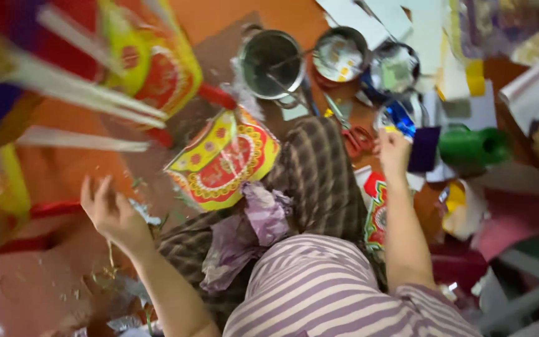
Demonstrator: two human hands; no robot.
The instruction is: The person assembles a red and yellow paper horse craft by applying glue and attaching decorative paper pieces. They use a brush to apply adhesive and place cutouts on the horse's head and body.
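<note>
Orange floor [232, 19], metal pots [272, 62], paper scraps [407, 19]

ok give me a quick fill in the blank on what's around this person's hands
1. The right hand reaches toward scissors whose handles are ____.
2. The crumpled tissue paper on the person's lap is ____ in colour.
3. The roll lying to the right of the right hand is ____.
4. The left hand is spread open and holds ____.

Missing words: red; purple; green; nothing
</note>
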